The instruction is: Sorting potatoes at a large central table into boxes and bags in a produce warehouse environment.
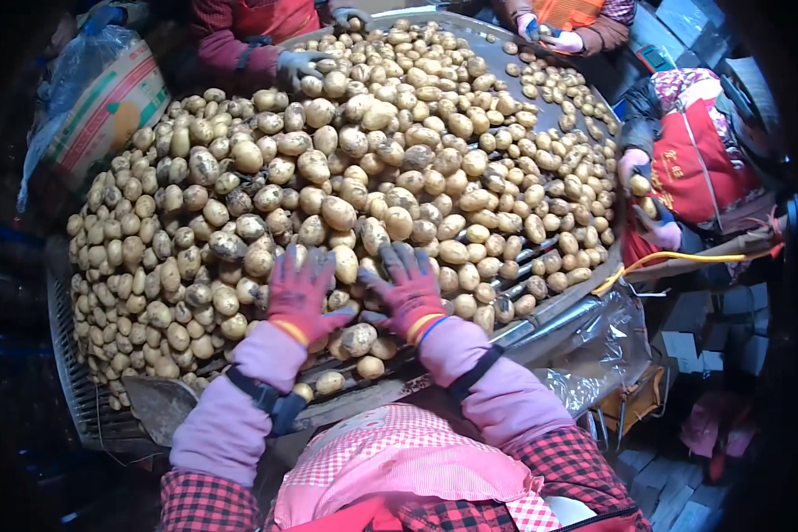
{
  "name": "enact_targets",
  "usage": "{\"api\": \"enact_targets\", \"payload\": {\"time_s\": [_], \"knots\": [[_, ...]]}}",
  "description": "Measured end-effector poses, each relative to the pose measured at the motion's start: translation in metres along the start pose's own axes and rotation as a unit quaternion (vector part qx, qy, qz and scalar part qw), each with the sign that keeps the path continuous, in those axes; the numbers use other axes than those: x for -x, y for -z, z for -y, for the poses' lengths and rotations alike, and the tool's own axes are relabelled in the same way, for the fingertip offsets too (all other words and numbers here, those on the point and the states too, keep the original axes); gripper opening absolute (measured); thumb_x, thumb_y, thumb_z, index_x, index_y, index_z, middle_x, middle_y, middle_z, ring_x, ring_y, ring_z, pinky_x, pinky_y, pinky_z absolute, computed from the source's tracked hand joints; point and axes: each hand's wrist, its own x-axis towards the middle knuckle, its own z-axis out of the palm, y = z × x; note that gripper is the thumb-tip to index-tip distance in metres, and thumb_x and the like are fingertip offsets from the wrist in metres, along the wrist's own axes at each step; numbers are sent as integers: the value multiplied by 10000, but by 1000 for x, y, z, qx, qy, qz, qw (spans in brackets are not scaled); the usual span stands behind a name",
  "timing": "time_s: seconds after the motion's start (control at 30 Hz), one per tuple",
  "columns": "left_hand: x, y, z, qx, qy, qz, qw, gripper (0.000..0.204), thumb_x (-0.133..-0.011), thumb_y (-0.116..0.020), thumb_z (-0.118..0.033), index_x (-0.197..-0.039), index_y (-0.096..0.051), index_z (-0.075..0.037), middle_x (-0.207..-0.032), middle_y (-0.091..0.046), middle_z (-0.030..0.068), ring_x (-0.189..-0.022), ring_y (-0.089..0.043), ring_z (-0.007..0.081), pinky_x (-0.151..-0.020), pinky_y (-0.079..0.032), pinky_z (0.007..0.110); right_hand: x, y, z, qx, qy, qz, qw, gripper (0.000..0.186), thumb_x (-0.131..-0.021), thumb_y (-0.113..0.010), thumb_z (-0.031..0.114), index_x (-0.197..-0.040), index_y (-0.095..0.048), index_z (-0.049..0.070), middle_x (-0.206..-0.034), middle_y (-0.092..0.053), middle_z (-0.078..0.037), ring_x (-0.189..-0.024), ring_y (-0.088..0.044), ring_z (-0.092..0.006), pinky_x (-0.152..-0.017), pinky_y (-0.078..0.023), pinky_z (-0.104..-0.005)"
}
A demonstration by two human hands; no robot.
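Note:
A big heap of pale, soil-flecked potatoes [239, 152] covers a slatted metal sorting table [160, 403]. Both my hands wear red-pink gloves with dark fingertips and reach onto the near side of the heap. My left hand [304, 293] lies open on potatoes, fingers spread forward and thumb pointing right. My right hand [406, 288] is also open, fingers spread over potatoes, thumb pointing left. A few loose potatoes [358, 340] sit between and just below my wrists, along the table's near edge.
Co-workers' gloved hands reach in at the top centre [300, 66], top right [550, 35] and right [647, 191]. A printed sack [106, 120] stands at upper left. A metal scoop-like plate [155, 408] lies at lower left; a yellow cord [692, 259] and clear plastic [594, 346] hang at right.

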Motion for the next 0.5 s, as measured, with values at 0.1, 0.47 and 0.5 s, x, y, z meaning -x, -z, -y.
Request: {"api": "enact_targets", "payload": {"time_s": [0.1, 0.47, 0.5], "knots": [[-32, -10, -28, -3, -30, 47, 998, 1045, -638, -677, -706, -1468, -350, -163, -1440, -382, 243, -1383, -265, 430, -1126, -63, 625, 1, 11, -50, 3, -52, 0, 999, 833, -625, -770, 571, -1376, -459, 387, -1504, -317, -126, -1406, -249, -376, -1122, -212, -546], [-63, -17, -111, 283, -308, -70, 906, 561, -798, -671, -350, -1275, -541, -85, -1317, -522, 137, -1237, -476, 337, -1074, -352, 468, 3, 58, -194, 111, -298, -3, 948, 1093, -541, -811, 582, -1474, -356, 240, -1494, -313, -206, -1392, -271, -401, -1138, -204, -515], [-65, -11, -91, 354, -268, -190, 876, 407, -807, -644, -213, -1184, -598, -67, -1170, -599, 147, -1119, -553, 346, -1000, -426, 447, -3, 57, -192, 104, -277, -76, 952, 1015, -582, -807, 526, -1456, -382, 234, -1483, -329, -202, -1379, -291, -401, -1131, -230, -499]]}}
